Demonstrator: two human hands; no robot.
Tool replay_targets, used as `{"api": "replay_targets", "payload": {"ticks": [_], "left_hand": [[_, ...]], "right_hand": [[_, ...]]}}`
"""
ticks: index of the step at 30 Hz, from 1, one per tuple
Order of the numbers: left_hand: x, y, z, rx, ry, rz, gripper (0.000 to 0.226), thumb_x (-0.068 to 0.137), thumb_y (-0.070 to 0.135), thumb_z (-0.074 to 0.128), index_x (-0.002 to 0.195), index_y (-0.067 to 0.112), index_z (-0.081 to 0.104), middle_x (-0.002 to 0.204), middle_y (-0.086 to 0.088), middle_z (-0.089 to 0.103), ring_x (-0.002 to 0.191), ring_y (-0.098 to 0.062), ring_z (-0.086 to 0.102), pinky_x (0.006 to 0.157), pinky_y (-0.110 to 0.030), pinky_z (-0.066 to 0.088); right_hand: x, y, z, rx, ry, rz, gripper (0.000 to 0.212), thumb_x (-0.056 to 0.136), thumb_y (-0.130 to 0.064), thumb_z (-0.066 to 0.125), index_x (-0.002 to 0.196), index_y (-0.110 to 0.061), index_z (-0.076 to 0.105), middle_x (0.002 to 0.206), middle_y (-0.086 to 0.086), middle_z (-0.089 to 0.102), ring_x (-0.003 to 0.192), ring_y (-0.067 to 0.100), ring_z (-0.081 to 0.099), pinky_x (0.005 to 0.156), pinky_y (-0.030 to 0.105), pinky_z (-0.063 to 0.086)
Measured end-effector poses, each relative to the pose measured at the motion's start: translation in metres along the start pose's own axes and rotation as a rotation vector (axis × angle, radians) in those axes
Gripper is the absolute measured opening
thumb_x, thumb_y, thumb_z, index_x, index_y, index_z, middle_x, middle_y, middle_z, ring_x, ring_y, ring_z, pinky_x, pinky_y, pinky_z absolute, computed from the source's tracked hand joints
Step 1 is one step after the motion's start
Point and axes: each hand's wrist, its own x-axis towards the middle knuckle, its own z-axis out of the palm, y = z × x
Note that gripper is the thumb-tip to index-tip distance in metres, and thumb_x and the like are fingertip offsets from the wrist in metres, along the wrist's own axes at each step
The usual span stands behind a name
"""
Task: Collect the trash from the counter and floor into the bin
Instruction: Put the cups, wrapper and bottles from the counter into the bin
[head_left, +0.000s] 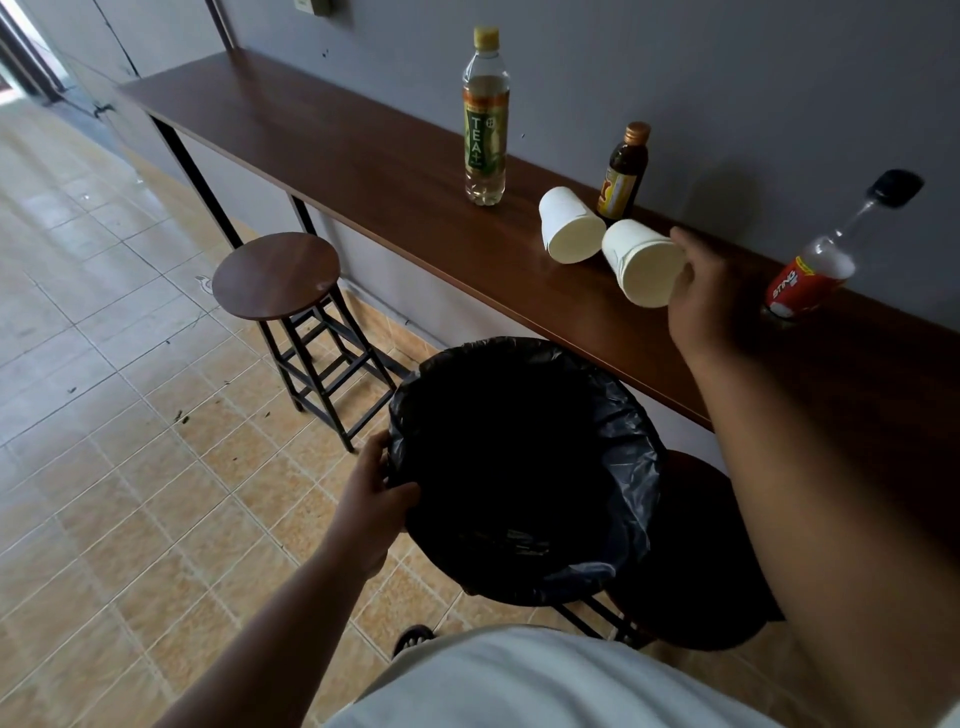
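My left hand (375, 499) grips the near-left rim of a bin lined with a black bag (636, 452), held up beside the counter. My right hand (698, 291) holds a white paper cup (641, 260) tilted just above the wooden counter (363, 150). A second white paper cup (569, 226) lies on the counter right beside it. A tall tea bottle (484, 117) stands further left. Behind the cups stands a small brown bottle (622, 171). A red-labelled Sting bottle (818, 265) stands to the right of my hand.
A round wooden stool (275, 275) stands on the tiled floor left of the bin. Another dark stool (696, 551) sits under the bin at the right. Small dark bits of debris (181, 415) lie scattered on the tiles.
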Motion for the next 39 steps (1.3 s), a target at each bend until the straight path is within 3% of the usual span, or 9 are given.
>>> {"api": "replay_targets", "payload": {"ticks": [5, 9, 13, 18, 24, 30, 34, 37, 39], "left_hand": [[0.002, -0.001, -0.001, -0.003, 0.000, -0.007, 0.067, 0.081, -0.019, 0.054, 0.136, 0.017, 0.041, 0.122, -0.021, 0.054, 0.093, -0.033, 0.065, 0.059, -0.030, 0.057], [0.002, -0.004, -0.002, -0.015, 0.001, -0.018, 0.070, 0.081, -0.019, 0.053, 0.139, 0.018, 0.039, 0.125, -0.022, 0.052, 0.096, -0.035, 0.064, 0.058, -0.029, 0.056], [0.000, -0.005, -0.001, -0.014, -0.009, -0.025, 0.070, 0.081, -0.020, 0.052, 0.138, 0.019, 0.039, 0.125, -0.021, 0.052, 0.099, -0.038, 0.063, 0.058, -0.028, 0.057], [-0.004, -0.007, -0.001, -0.015, 0.002, -0.032, 0.070, 0.081, -0.020, 0.053, 0.138, 0.018, 0.040, 0.124, -0.021, 0.052, 0.099, -0.038, 0.064, 0.059, -0.030, 0.057], [-0.007, -0.007, -0.003, -0.022, 0.022, -0.023, 0.067, 0.082, -0.020, 0.051, 0.136, 0.016, 0.041, 0.122, -0.020, 0.055, 0.101, -0.038, 0.064, 0.062, -0.033, 0.060], [-0.010, -0.003, -0.005, -0.040, 0.048, -0.020, 0.065, 0.082, -0.019, 0.053, 0.136, 0.015, 0.042, 0.122, -0.020, 0.055, 0.099, -0.037, 0.065, 0.060, -0.032, 0.059], [-0.010, -0.001, -0.010, -0.044, 0.065, -0.009, 0.065, 0.081, -0.021, 0.051, 0.134, 0.016, 0.042, 0.123, -0.020, 0.055, 0.098, -0.036, 0.066, 0.061, -0.033, 0.059], [-0.010, -0.001, -0.011, -0.052, 0.077, -0.005, 0.066, 0.081, -0.021, 0.052, 0.134, 0.017, 0.043, 0.123, -0.019, 0.056, 0.095, -0.031, 0.068, 0.062, -0.034, 0.059], [-0.009, 0.000, -0.012, -0.060, 0.088, -0.007, 0.065, 0.081, -0.022, 0.051, 0.132, 0.018, 0.044, 0.121, -0.019, 0.056, 0.090, -0.028, 0.070, 0.061, -0.033, 0.059]], "right_hand": [[-0.070, -0.026, -0.024, 0.144, -0.040, -0.160, 0.046, 0.089, -0.004, 0.052, 0.131, -0.021, 0.057, 0.121, 0.013, 0.067, 0.105, 0.027, 0.065, 0.088, 0.039, 0.053], [-0.132, -0.031, -0.001, 0.051, -0.305, -0.287, 0.046, 0.085, 0.001, 0.056, 0.125, -0.020, 0.063, 0.096, 0.014, 0.075, 0.074, 0.022, 0.068, 0.063, 0.027, 0.053], [-0.161, -0.019, 0.034, -0.125, -0.633, -0.221, 0.044, 0.091, -0.003, 0.050, 0.129, -0.023, 0.059, 0.101, 0.012, 0.073, 0.083, 0.024, 0.070, 0.068, 0.028, 0.055], [-0.177, -0.023, 0.050, -0.008, -0.797, -0.295, 0.039, 0.088, -0.006, 0.050, 0.124, -0.017, 0.062, 0.109, 0.014, 0.070, 0.097, 0.029, 0.068, 0.083, 0.040, 0.057], [-0.150, -0.036, 0.033, 0.129, -0.672, -0.298, 0.028, 0.090, -0.009, 0.057, 0.116, -0.012, 0.068, 0.108, 0.012, 0.071, 0.097, 0.024, 0.067, 0.086, 0.035, 0.055], [-0.058, -0.052, 0.031, 0.038, -0.190, -0.286, 0.023, 0.088, -0.013, 0.057, 0.108, -0.010, 0.068, 0.100, 0.014, 0.067, 0.088, 0.030, 0.064, 0.072, 0.032, 0.050], [0.005, -0.059, 0.051, -0.115, -0.200, -0.164, 0.048, 0.090, -0.012, 0.057, 0.136, -0.014, 0.046, 0.139, 0.017, 0.046, 0.126, 0.035, 0.045, 0.100, 0.046, 0.045], [0.039, -0.063, 0.065, -0.212, -0.283, -0.150, 0.067, 0.087, -0.002, 0.060, 0.145, -0.021, 0.033, 0.151, 0.017, 0.030, 0.135, 0.040, 0.034, 0.109, 0.050, 0.037], [0.059, -0.063, 0.076, -0.222, -0.330, -0.086, 0.059, 0.092, -0.011, 0.056, 0.145, -0.021, 0.035, 0.151, 0.018, 0.030, 0.136, 0.039, 0.033, 0.112, 0.046, 0.032]]}}
